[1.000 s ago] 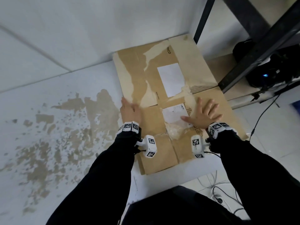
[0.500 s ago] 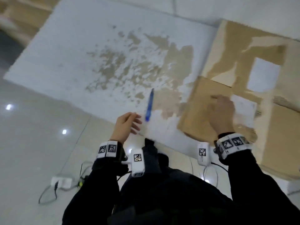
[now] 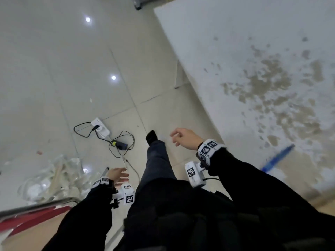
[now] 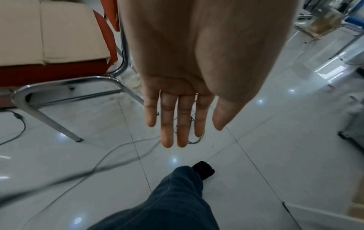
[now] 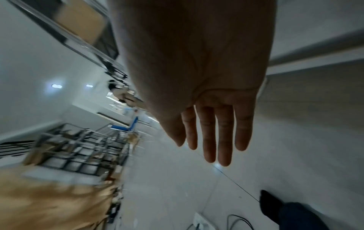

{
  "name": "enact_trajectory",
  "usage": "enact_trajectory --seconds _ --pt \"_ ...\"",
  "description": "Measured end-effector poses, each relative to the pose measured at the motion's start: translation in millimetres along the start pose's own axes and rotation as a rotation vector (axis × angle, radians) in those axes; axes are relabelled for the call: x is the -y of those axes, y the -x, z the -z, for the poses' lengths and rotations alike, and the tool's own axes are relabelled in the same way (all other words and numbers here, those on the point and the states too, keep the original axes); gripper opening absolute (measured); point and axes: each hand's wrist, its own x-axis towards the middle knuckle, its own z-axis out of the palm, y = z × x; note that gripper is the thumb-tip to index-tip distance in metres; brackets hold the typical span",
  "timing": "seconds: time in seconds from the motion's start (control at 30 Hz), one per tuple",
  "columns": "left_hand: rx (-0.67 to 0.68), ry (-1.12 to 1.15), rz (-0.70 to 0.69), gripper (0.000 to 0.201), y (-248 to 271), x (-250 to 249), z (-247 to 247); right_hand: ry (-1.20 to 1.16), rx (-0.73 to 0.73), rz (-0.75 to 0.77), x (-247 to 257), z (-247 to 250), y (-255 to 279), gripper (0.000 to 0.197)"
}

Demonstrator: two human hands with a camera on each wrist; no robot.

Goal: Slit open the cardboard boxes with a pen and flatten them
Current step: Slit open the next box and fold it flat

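Both hands are hanging empty over the tiled floor, left hand [image 3: 117, 175] and right hand [image 3: 184, 137] with fingers loose, while the blue pen [image 3: 277, 158] is lying on the white table [image 3: 235, 51] at right of frame.

1 blue plastic pen [image 3: 277, 158] lies on 1 white, brown-stained desk [image 3: 235, 51]. On the tiled floor: 1 white power strip [image 3: 100, 128], 1 crumpled clear plastic heap [image 3: 52, 180]. 1 red chrome-framed chair [image 4: 59, 68]. 2 bare hands.
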Motion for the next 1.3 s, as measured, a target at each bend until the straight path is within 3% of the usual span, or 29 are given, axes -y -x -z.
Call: enact_trajectory --seconds 0.13,0.23,0.37,0.57,0.73,0.9,1.0,1.17,1.3 --pt "-0.026 -0.013 0.033 0.032 -25.2 -46.6 60.0 0.143 -0.005 -0.221 16.9 3.5 -78.7 0.026" --pt "-0.058 -0.093 -0.022 0.031 -41.2 -106.2 109.8 0.237 0.038 -0.356 34.7 13.6 -119.0 0.021" --pt "-0.128 -0.086 -0.148 0.030 -62.1 -197.0 153.7 -0.078 -0.060 -0.455 78.7 39.1 -164.5 0.011" --pt "0.003 0.067 -0.194 0.025 -92.0 -333.6 176.6 -0.529 -0.237 -0.589 137.2 77.3 -246.0 0.013" --pt "-0.009 0.129 -0.207 0.016 -115.5 -437.3 207.0 -0.488 -0.170 -0.544 209.7 114.4 -340.8 0.014" --pt "-0.049 0.088 -0.148 0.014 -130.0 -534.0 248.4 -0.389 -0.167 -0.320 312.6 168.6 -414.1 0.012" --pt "-0.079 -0.022 -0.153 0.016 -138.6 -591.7 269.2 -0.395 -0.179 -0.283 356.4 198.2 -444.0 0.013" --pt "-0.085 -0.179 -0.153 0.021 -153.9 -701.0 292.5 -0.483 -0.190 -0.271 394.2 249.3 -483.4 0.011" --pt "-0.089 -0.304 -0.203 0.033 -178.5 -812.7 282.9 -0.610 -0.312 -0.338 385.0 296.4 -508.5 0.011"
